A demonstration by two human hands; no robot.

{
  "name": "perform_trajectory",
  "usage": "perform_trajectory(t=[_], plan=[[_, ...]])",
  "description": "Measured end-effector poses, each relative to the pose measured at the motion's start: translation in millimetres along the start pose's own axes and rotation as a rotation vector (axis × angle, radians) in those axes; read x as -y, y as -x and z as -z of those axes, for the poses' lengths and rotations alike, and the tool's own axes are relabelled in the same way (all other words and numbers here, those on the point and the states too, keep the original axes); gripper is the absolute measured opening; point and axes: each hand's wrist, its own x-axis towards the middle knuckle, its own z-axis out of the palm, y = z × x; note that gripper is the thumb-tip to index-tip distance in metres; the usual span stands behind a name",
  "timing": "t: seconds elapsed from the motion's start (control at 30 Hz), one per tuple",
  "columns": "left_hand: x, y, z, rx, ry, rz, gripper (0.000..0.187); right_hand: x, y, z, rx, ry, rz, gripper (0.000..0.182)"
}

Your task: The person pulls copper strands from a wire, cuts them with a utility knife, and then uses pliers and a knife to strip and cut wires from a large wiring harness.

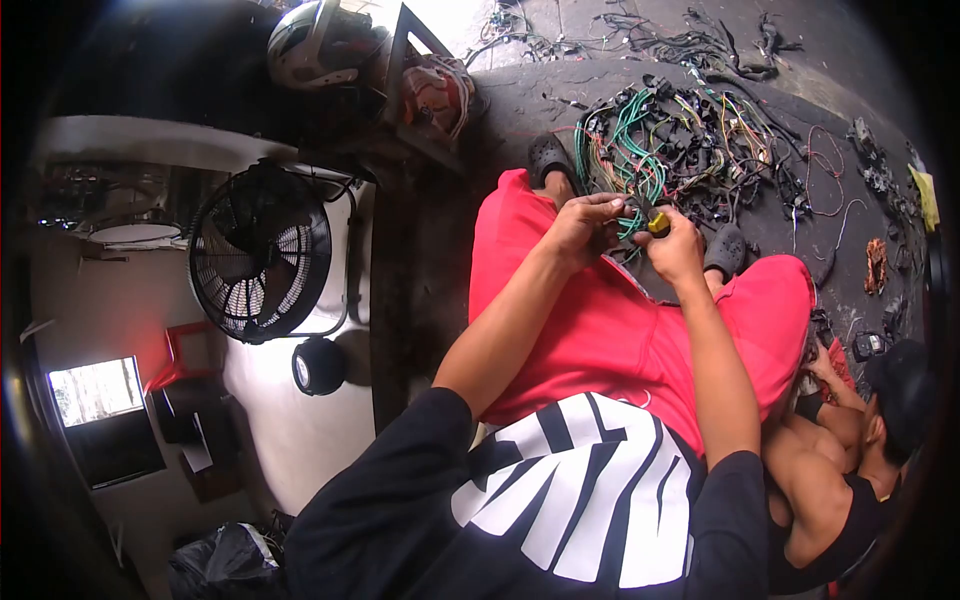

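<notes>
My left hand (pixel 588 226) is closed in a pinch in front of my knees, its fingertips at the end of a wire among the green wires (pixel 632 122). Close beside it, my right hand (pixel 678 248) is closed around a yellow-handled tool (pixel 657 222). The tool's dark tip points at my left fingertips; whether it is pliers or a cutter I cannot make out. Beyond both hands lies a tangled pile of wiring harness (pixel 700 150) with dark connectors and tape, spread on the dark floor.
More loose harness (pixel 690 50) lies farther off. A co-worker (pixel 830 480) in a dark top sits at the right, hands near other parts. At the left stand a black fan (pixel 260 252) and a helmet (pixel 325 45). A reddish-brown bundle (pixel 875 266) lies at the right.
</notes>
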Motion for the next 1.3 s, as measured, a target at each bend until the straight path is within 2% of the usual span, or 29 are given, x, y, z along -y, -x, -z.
perform_trajectory(t=[0.1, 0.23, 0.37, 0.47, 0.6, 0.67, 0.73, 0.8, 0.83, 0.87, 0.97, 1.0, 1.1, 1.13, 1.23, 1.3], plan=[[-3.3, -3.8, 7.9, 0.046, 0.083, -0.017, 0.028, 8.9, 4.0, -4.0, -0.063, -0.209, 0.085, 0.035], [-6.4, -9.9, 17.8, 0.017, 0.125, -0.072, 0.033, 24.4, 14.2, 6.4, 0.116, 0.111, 0.316, 0.027], [-12.6, -9.1, 17.7, -0.064, -0.009, -0.141, 0.032, 29.3, 17.4, 1.4, 0.064, 0.13, 0.491, 0.038], [-13.3, -11.8, 19.3, -0.115, -0.242, -0.276, 0.029, 25.3, 17.7, -2.3, 0.09, 0.147, 0.393, 0.043], [-9.4, -17.4, 23.6, -0.33, -0.294, -0.407, 0.023, 20.9, 16.1, -2.5, 0.085, -0.012, 0.327, 0.044], [-1.5, -24.6, 36.0, -0.375, -0.427, -0.355, 0.018, 3.6, 8.4, -9.0, 0.048, -0.169, 0.364, 0.044], [-0.5, -22.4, 32.4, -0.389, -0.618, -0.249, 0.017, -5.7, 1.7, -3.8, 0.11, -0.324, 0.261, 0.045], [2.5, -16.0, 23.5, -0.335, -0.705, -0.13, 0.02, -5.3, -0.5, 6.3, 0.25, -0.505, 0.097, 0.044], [1.5, -12.8, 16.7, -0.307, -0.747, -0.069, 0.022, -0.3, -0.3, 12.8, 0.252, -0.588, 0.063, 0.043], [-2.2, -9.5, 11.0, -0.228, -0.741, 0.029, 0.034, 4.7, 0.0, 17.7, 0.255, -0.672, 0.028, 0.043], [14.5, -19.8, 13.5, 0.007, -0.497, -0.222, 0.047, 1.8, -2.8, 20.6, 0.265, -0.819, -0.029, 0.043], [13.9, -19.8, 9.7, 0.107, -0.4, -0.22, 0.058, 1.8, -3.2, 20.2, 0.263, -0.853, -0.042, 0.043], [23.5, -30.4, 11.0, 0.116, -0.276, -0.243, 0.053, 7.7, -0.5, 23.2, 0.286, -0.916, -0.085, 0.043], [24.8, -33.6, 11.5, 0.092, -0.263, -0.231, 0.041, 13.1, 1.8, 24.5, 0.294, -0.944, -0.098, 0.042], [24.0, -35.0, 14.7, -0.062, -0.266, -0.145, 0.029, 12.8, 1.5, 25.6, 0.322, -0.969, -0.115, 0.041], [22.7, -32.0, 10.8, -0.087, -0.309, -0.23, 0.025, 12.0, 1.3, 26.5, 0.327, -1.007, -0.138, 0.04]])
